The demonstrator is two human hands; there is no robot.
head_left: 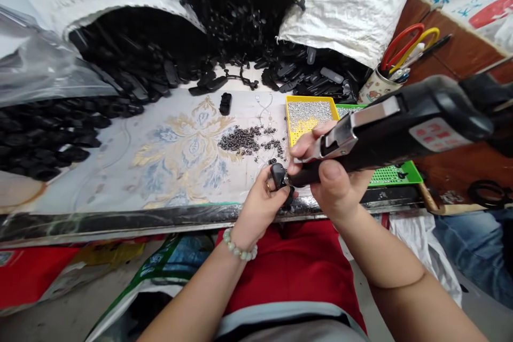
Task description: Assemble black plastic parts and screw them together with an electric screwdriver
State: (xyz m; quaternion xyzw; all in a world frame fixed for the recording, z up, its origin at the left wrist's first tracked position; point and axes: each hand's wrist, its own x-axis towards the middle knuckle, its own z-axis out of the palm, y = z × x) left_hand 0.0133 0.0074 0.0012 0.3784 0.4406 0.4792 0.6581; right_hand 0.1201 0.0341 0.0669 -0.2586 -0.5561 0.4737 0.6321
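Black moulded plastic part (278, 175) held just above the front edge of the bench (120, 222), pinched in the left hand (259, 209). Hand closed on it, thumb and curled fingers around the part, wrist bent slightly toward the right. Thin gold ring (267, 187) on one finger; pale green bead bracelet (239, 246) at the wrist.

Right hand (334, 189) closed around a black-handled tool with a steel head (380, 152): thumb lying over the grip, fingers reaching up around the steel. Tool slants up and away toward the right of view, with a pale, red-marked label (438, 134) on its body. Its narrow tip meets the black plastic part. Both forearms enter from the bottom of view, angling in so the hands nearly touch.

Bench top covered with pale cloth printed in gold and blue scrolls (180, 149). Heap of small dark metal pieces (240, 140) lies just beyond the hands; yellow tray of small silver pieces (308, 115) beside it, toward the back. Green perforated tray (395, 175) sits behind the right hand. White woven sacks (348, 5) spill black plastic parts (140, 64) along the back and left edges. Patterned ceramic pot (379, 88) near the back right corner holds red-and-yellow-handled scissors (403, 48).
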